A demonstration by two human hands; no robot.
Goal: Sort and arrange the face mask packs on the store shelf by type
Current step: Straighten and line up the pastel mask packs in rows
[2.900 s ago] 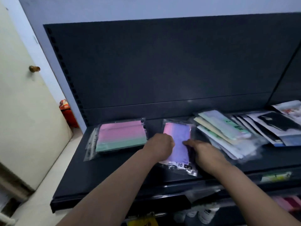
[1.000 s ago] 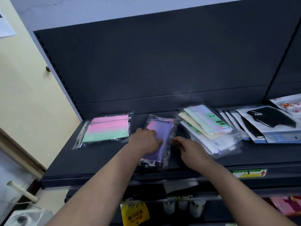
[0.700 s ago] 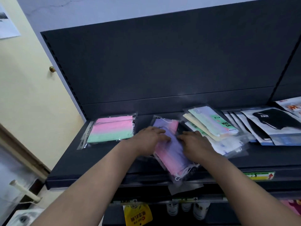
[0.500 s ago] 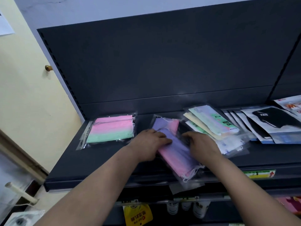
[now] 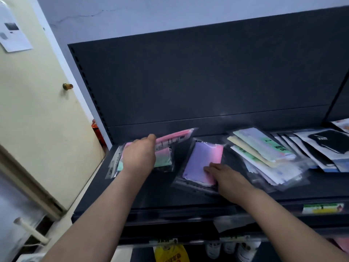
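pink mask pack [image 5: 175,138], clear-wrapped, tilted in left grip [image 5: 138,157].

Pale wall [image 5: 151,14] at 12 o'clock, thin crack across it. Dark shelf unit [image 5: 207,82] fills centre, slotted upright at 10 o'clock, faint glare on back panel. Cream door [image 5: 34,114] at 9 o'clock with brass knob [image 5: 67,86], printed paper sheet [image 5: 13,35] stuck at 10 o'clock. Pale floor [image 5: 88,178] at 8 o'clock. Bottles [image 5: 245,250] on lower shelf at 5 o'clock.
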